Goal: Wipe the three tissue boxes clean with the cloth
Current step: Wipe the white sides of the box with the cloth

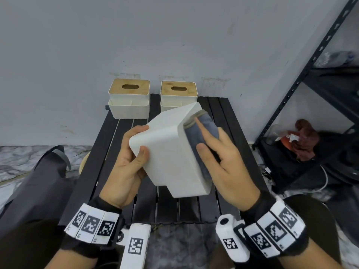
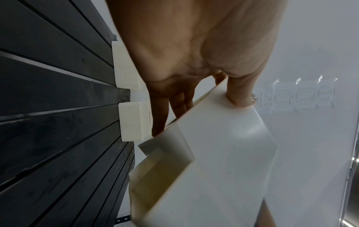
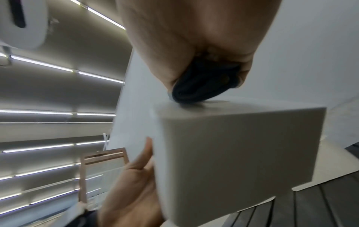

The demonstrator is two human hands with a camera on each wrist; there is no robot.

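My left hand (image 1: 136, 141) grips a white tissue box (image 1: 169, 152) by its near-left corner and holds it tilted above the black slatted table (image 1: 108, 152). My right hand (image 1: 200, 133) holds a folded grey-blue cloth (image 1: 208, 125) against the box's right side, index finger laid along it. In the right wrist view the cloth (image 3: 200, 86) is bunched in the hand, touching the box (image 3: 233, 145). In the left wrist view the thumb sits on the box (image 2: 223, 145). Two more white boxes with wooden lids, left (image 1: 129, 98) and right (image 1: 178, 92), stand at the table's far edge.
A grey wall rises right behind the table. A black metal shelf (image 1: 291, 94) stands to the right, with a red cloth bundle (image 1: 305, 138) on its low level. A dark bag (image 1: 38, 181) lies on the marble floor at the left.
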